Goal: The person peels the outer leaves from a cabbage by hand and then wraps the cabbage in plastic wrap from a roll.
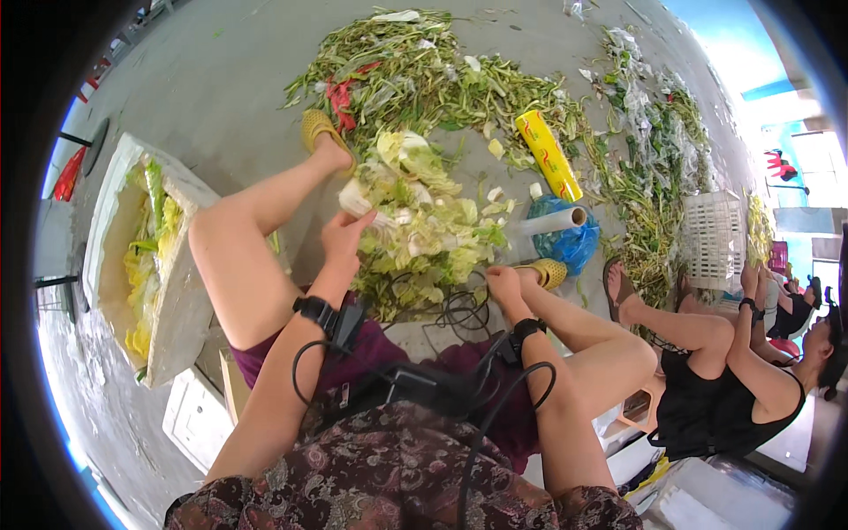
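My left hand [343, 243] grips a pale cabbage leaf [356, 200] at the left of a loose heap of torn cabbage leaves [415, 177] between my feet. My right hand [505, 284] is closed beside my right yellow clog [549, 276]; what it holds, if anything, I cannot make out. Near it lie black cables [459, 309] and a white film roll [548, 221] on a blue plastic bag [574, 250]. A yellow cylindrical roll [548, 153] lies beyond the bag. Black devices are strapped to both my wrists.
Trimmed greens [380, 66] and plastic scraps spread across the concrete floor [203, 79]. A foam box [168, 353] of leafy vegetables stands by my left leg. At right, a person in black [724, 397] sits near a white crate [711, 238], with others beyond.
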{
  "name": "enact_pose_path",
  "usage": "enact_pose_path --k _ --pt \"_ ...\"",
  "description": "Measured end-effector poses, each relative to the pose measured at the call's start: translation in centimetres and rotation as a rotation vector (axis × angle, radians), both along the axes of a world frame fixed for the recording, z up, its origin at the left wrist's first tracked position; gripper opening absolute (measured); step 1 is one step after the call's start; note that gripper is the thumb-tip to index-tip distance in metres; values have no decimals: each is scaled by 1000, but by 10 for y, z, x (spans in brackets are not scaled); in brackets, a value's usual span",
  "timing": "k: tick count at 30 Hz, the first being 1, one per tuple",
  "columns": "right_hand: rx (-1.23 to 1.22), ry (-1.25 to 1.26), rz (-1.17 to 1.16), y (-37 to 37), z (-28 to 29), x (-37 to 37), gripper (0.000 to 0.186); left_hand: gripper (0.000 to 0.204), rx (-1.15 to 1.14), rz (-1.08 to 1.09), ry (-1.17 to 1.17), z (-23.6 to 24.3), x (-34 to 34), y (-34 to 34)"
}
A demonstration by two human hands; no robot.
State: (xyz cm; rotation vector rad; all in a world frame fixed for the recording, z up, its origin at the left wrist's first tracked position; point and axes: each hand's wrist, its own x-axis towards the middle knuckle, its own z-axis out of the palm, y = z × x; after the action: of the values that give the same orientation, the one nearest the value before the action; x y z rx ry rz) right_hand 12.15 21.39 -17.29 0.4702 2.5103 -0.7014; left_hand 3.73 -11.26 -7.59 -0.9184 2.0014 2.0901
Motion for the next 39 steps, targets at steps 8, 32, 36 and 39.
enact_pose_path --k 8,32,36,39 --pt "-385 23 -376 -2 -25 -84 26 21 -27 -45 -48 8 2 0" --pt "-1241 84 -903 15 22 -121 22 30 177 -111 -54 21 6 20" --pt "-1388 123 -798 27 81 -91 23 31 178 -216 -50 8 6 18" --pt "-1208 -58 -482 7 115 -53 33 27 149 -309 -75 7 3 5"
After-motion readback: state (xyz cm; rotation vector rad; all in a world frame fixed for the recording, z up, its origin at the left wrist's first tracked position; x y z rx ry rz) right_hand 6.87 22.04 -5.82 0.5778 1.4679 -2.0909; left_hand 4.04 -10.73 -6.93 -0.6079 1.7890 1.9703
